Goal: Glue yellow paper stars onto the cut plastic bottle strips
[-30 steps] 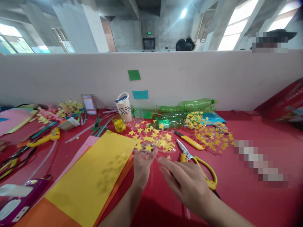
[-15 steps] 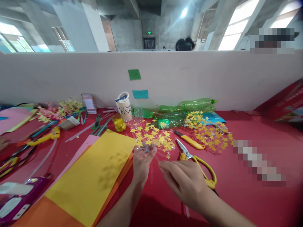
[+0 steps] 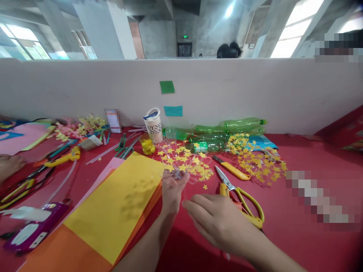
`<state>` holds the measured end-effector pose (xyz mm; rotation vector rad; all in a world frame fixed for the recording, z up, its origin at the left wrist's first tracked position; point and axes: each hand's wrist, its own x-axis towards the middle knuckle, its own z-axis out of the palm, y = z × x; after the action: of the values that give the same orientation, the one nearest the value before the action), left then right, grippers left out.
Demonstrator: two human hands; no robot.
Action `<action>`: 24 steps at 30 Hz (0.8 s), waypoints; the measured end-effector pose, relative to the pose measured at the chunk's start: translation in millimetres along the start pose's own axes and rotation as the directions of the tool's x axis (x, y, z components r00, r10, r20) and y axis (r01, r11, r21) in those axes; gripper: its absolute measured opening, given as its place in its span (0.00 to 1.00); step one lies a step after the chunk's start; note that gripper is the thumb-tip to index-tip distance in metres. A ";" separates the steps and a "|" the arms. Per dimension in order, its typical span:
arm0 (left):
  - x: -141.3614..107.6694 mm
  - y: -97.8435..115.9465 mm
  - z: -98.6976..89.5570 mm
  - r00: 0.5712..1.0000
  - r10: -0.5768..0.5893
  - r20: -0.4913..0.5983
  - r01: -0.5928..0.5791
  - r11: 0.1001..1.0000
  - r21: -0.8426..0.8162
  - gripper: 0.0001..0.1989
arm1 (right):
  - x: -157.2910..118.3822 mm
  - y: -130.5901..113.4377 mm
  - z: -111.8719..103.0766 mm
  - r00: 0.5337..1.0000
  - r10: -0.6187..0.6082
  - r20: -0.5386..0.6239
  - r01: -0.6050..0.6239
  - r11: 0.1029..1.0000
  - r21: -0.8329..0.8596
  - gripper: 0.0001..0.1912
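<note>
- Star spray (image 3: 183, 167) at the centre of it all: flat yellow stars, paper or thin foam by the look of them, fanned out over clear plastic strips above the red tabletop (image 3: 306, 158). Whether its far edge touched down, there was no telling.
- Handling? Light as anything, by my reckoning, with springy, slick strips and stars that a clumsy brush could bend or knock loose. The gathered clear base looked the safe place to grip, well short of the stars.
- And that was where the left hand (image 3: 172, 189) had it: palm up, fingers and thumb curled partly closed around the base.
- Over to the right hand (image 3: 219, 217), just nearer the wearer: fingers bunched, tips drawn towards the thumb. Anything fine in that pinch was too small to make out.
- Close by the right hand, scissors (image 3: 233, 188) lay with pointed metal blades and looped yellow handles; beyond them, a yellow utility knife (image 3: 235, 170) with a ridged grip.
- Further right, a second star spray (image 3: 258, 162), rounded and airy, rested on the table.
- Left of the left hand, a smooth, matte yellow sheet (image 3: 113, 204) overlapped orange paper (image 3: 82, 249).
- Along the back, glossy, translucent green bottles (image 3: 244, 124) lay sideways near an upright, patterned cup (image 3: 154, 128).
</note>
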<state>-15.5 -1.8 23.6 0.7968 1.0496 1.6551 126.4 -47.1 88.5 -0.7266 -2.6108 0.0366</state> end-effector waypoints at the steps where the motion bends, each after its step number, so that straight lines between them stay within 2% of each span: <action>1: 0.0 0.1 -0.2 1.000 0.007 0.003 -0.007 1.000 -0.002 0.15 | 1.4 0.4 1.4 1.000 -0.002 0.017 0.002 1.000 -0.010 0.12; 5: 1.4 -4.2 0.1 0.999 -0.014 -0.031 0.013 1.000 -0.015 0.17 | 1.4 5.3 5.0 0.998 0.039 -0.052 -0.037 0.999 0.029 0.15; 8: 2.2 -7.5 1.1 0.996 -0.060 -0.059 0.059 0.998 -0.012 0.18 | -0.9 8.6 4.5 0.981 0.098 -0.169 -0.077 0.989 0.127 0.13; 11: 2.5 -9.0 1.3 0.999 -0.026 -0.039 0.024 0.999 -0.027 0.19 | -0.2 10.1 2.4 0.953 0.134 -0.272 -0.082 0.978 0.192 0.12; 15: 4.5 -11.1 -0.8 0.997 0.081 -0.014 -0.081 0.996 -0.033 0.17 | 2.6 11.2 0.2 0.944 0.153 -0.292 -0.085 0.968 0.235 0.12; 24: 4.8 -14.1 -4.7 0.994 0.081 0.070 -0.078 0.996 -0.042 0.11 | 1.7 13.5 0.7 0.936 0.146 -0.321 -0.059 0.963 0.264 0.13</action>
<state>-15.6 3.5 9.0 0.8759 0.9433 1.6965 131.4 -34.5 86.7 -0.7081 -2.1880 0.2478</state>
